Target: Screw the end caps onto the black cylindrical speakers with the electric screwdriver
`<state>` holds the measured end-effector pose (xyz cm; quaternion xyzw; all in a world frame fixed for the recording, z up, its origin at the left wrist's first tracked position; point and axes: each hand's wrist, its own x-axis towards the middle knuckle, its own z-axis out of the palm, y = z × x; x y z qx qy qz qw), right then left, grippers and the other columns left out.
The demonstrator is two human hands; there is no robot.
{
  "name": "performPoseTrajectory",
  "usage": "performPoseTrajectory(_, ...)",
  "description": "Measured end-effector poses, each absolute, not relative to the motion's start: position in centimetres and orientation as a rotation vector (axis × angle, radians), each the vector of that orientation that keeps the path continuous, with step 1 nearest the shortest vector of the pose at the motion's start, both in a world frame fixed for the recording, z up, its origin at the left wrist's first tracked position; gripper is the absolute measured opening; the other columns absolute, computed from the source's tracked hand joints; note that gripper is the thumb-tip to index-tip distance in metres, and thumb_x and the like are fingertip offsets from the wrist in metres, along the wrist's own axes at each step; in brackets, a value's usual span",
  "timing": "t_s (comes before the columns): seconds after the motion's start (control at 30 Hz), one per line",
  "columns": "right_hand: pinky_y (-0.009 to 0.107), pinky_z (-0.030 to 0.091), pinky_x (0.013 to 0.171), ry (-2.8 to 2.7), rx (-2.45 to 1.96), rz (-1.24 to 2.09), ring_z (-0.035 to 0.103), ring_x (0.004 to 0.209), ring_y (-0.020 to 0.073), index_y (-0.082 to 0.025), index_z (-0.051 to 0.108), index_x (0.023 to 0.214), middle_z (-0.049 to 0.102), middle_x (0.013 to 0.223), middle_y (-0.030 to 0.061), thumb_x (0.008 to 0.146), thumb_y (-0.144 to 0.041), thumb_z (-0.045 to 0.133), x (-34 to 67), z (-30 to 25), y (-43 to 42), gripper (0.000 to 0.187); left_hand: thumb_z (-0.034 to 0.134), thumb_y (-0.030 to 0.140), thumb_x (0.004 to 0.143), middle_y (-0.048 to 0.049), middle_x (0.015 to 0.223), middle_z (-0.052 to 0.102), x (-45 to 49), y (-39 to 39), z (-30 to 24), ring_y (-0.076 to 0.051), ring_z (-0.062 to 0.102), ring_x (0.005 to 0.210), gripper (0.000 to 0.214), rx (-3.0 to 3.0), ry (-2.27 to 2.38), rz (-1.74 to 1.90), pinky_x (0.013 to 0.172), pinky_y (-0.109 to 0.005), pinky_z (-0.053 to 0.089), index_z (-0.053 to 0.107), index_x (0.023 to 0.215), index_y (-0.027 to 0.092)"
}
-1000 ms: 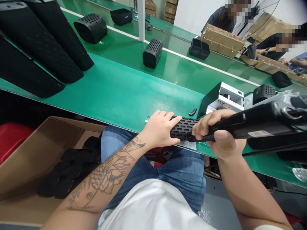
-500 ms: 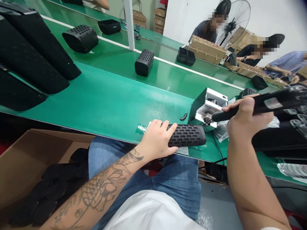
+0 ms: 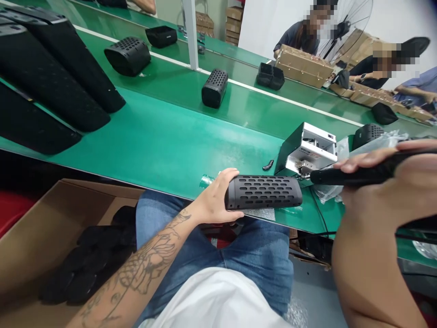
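No wording is legible: the printed lettering [image 3: 307, 151] on the screw feeder [image 3: 288, 154] at right and the pale mark [image 3: 165, 39] on a far-left black housing [image 3: 157, 40] are too small.

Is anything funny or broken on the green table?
Nothing looks clearly broken. But a small curved black piece looks odd, lying loose by the silver-fronted machine, attached to neither it nor the held perforated case.
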<state>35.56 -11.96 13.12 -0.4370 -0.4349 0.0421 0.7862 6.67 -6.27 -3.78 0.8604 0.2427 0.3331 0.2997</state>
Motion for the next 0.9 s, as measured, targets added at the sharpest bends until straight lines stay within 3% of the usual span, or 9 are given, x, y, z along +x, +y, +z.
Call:
performPoseTrajectory(0.13,0.046,0.061,0.049,-1.229,-0.742,0.516,0.065,0.05,0.0245,-0.025,0.081,0.1,0.07,0.067,0.0,0.087,-0.046,0.085,31.5,14.2,-14.5,0.025,0.094,0.038,0.076,-0.022,0.167,0.037,6.8,-5.9,-5.3,-0.042,0.039,0.161,0.117,2.218,0.561,0.963,0.133,-0.065,0.038,0.022,0.167,0.026)
performPoseTrajectory(0.23,0.043,0.062,0.05,-1.241,-0.682,0.743,0.065,0.048,0.022,-0.022,0.082,0.103,0.071,0.066,0.0011,0.089,-0.047,0.087,27.7,13.5,-14.9,0.03,0.094,0.04,0.076,-0.0204,0.165,0.04,6.9,-5.8,-5.7,-0.042,0.043,0.158,0.116,2.199,0.538,0.989,0.132,-0.065,0.039,0.023,0.168,0.028)
performPoseTrajectory(0.37,0.039,0.06,0.047,-1.218,-0.573,0.75,0.063,0.045,0.0195,-0.018,0.079,0.101,0.068,0.064,0.0008,0.087,-0.044,0.089,24.4,11.5,-13.5,0.031,0.095,0.042,0.076,-0.019,0.161,0.044,6.9,-5.8,-5.9,-0.041,0.049,0.152,0.115,2.169,0.521,1.012,0.129,-0.062,0.044,0.026,0.167,0.028)
performPoseTrajectory(0.57,0.04,0.061,0.052,-1.278,-0.671,0.794,0.065,0.049,0.0209,-0.024,0.076,0.099,0.069,0.068,0.0,0.087,-0.041,0.088,23.9,10.0,-12.4,0.025,0.096,0.044,0.075,-0.0181,0.158,0.047,7.0,-6.0,-5.6,-0.039,0.052,0.149,0.112,2.137,0.515,1.022,0.127,-0.06,0.047,0.032,0.165,0.027)
performPoseTrajectory(0.9,0.038,0.061,0.054,-1.445,-0.594,0.912,0.065,0.05,0.0197,-0.024,0.075,0.102,0.069,0.067,-0.0003,0.088,-0.031,0.086,23.8,9.6,-12.0,0.019,0.097,0.046,0.074,-0.0147,0.156,0.053,7.0,-6.0,-5.4,-0.036,0.056,0.146,0.104,2.093,0.549,1.007,0.124,-0.055,0.05,0.04,0.16,0.028)
